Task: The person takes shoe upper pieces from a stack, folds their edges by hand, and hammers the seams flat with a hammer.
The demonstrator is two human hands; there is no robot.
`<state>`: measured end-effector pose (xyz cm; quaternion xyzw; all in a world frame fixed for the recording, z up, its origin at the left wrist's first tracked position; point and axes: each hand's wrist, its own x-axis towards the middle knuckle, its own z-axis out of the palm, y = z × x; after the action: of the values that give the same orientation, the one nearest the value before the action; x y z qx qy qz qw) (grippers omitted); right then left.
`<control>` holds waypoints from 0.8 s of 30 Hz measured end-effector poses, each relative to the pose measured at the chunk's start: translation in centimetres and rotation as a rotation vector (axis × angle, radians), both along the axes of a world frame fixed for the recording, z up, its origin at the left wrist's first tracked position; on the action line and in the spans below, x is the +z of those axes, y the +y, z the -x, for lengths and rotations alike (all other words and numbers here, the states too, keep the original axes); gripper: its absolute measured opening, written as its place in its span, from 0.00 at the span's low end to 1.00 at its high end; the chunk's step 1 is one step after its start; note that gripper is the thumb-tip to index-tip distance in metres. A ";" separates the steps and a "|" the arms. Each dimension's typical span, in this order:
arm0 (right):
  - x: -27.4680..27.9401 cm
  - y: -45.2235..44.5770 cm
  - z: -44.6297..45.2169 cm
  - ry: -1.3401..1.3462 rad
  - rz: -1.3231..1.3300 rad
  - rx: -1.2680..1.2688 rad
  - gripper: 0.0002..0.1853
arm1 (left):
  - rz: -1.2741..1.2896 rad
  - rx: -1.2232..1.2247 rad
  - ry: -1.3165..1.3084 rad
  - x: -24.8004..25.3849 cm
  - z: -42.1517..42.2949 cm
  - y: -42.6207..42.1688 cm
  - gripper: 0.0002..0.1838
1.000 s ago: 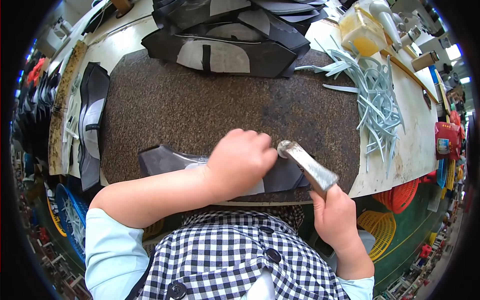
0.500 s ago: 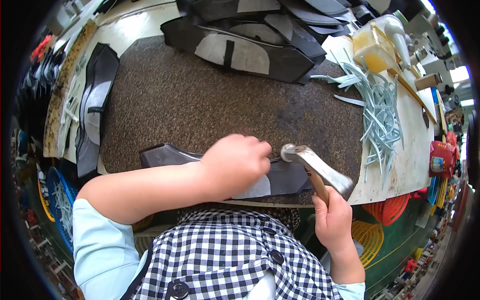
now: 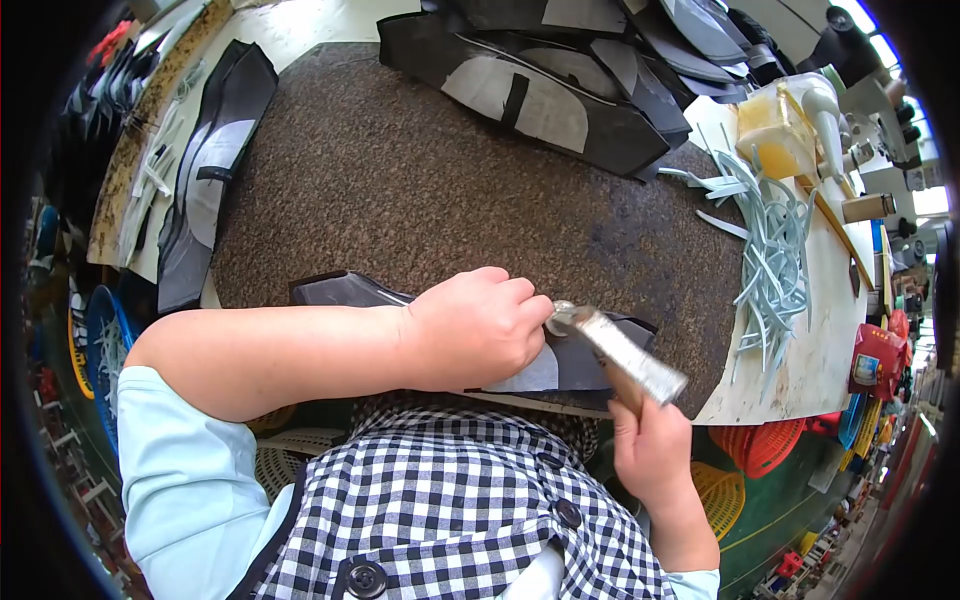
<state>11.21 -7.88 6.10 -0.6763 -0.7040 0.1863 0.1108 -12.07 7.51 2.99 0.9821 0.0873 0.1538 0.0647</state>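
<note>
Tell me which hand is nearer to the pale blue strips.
Right. The right hand, holding the hammer, is left of the strips, nearer the body; the left hand is farther left, over the dark piece.

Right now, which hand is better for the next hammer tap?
Probably the right: the right hand grips the hammer, whose round end is near the edge-lying dark piece. The left hand is curled over that piece, without the hammer.

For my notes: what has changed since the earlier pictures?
The view turned. The wooden-handled metal hammer shifted left, its head now nearer the left hand than half a second ago. Nothing was let go: the right hand still holds the hammer, the left stays over the flat dark piece.
</note>
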 end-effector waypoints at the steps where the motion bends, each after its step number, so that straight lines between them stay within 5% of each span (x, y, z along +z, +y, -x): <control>1: -0.1 0.1 -0.2 0.072 -0.066 -0.037 0.12 | -0.021 0.005 -0.015 0.0 0.0 0.1 0.07; 4: -0.1 0.3 0.5 0.250 -0.241 -0.031 0.11 | 0.032 0.100 0.004 0.2 0.1 -0.2 0.06; 6: -0.7 -0.4 0.3 0.135 -0.033 -0.070 0.10 | 0.077 0.187 0.100 0.1 -0.2 -0.4 0.07; 14: -0.4 -0.9 -2.4 0.017 0.002 -0.340 0.07 | 0.405 0.184 0.114 -1.1 -7.2 2.6 0.09; 19: -1.1 -1.1 -2.5 0.049 -0.042 -0.318 0.08 | 0.985 0.437 0.317 4.2 -6.4 2.9 0.15; 24: -1.6 -1.5 -2.8 0.040 -0.018 -0.299 0.08 | 0.820 0.435 0.141 2.6 -4.6 1.4 0.11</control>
<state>14.04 -9.35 4.50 -0.7688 -0.5946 0.1747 0.1575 -7.43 8.92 5.56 0.8426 0.3486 0.0494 0.4074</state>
